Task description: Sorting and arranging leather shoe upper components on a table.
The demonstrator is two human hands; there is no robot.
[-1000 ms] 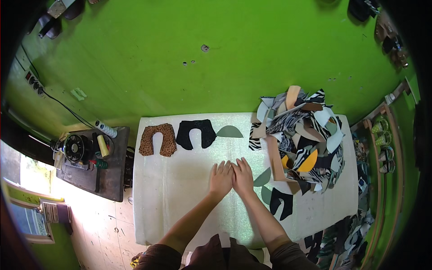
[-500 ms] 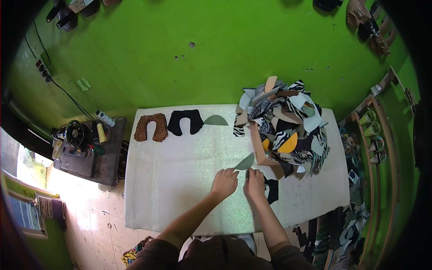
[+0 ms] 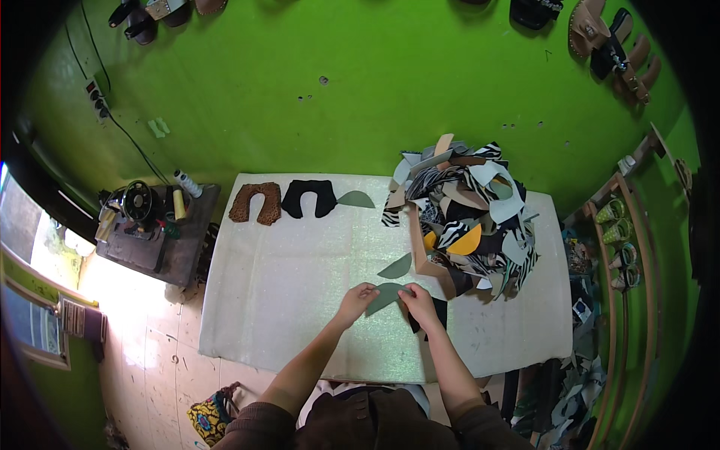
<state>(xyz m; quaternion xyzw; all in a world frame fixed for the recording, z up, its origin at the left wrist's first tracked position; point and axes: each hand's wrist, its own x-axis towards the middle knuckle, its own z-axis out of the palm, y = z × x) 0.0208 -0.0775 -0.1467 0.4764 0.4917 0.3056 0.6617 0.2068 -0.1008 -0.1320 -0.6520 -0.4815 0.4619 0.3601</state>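
Observation:
Over the near middle of the white-covered table [image 3: 255,300], my left hand [image 3: 357,303] and my right hand [image 3: 420,304] pinch the two ends of a grey-green half-moon piece [image 3: 385,295]. A second grey-green half-moon [image 3: 397,265] lies just beyond it. Partly under my right hand and wrist is a black cut piece [image 3: 439,316]; much of its outline is hidden. Along the far edge sit a brown leopard-print U-shaped piece [image 3: 241,205], a black U-shaped piece [image 3: 309,186] and a third grey-green half-moon [image 3: 356,199], which touches the black one.
A box [image 3: 427,268] heaped with patterned and plain scraps [image 3: 469,206] stands at the table's far right. At left, a sewing machine [image 3: 138,201] and thread cones [image 3: 187,183] rest on a dark stand. Sandals [image 3: 589,30] hang on the green wall; a wooden rack [image 3: 637,300] is at right.
A grey-green half-moon now spans between my hands, held at both ends. The one beyond my fingers lies apart from them. My left hand is slightly lower and further left; the view has shifted.

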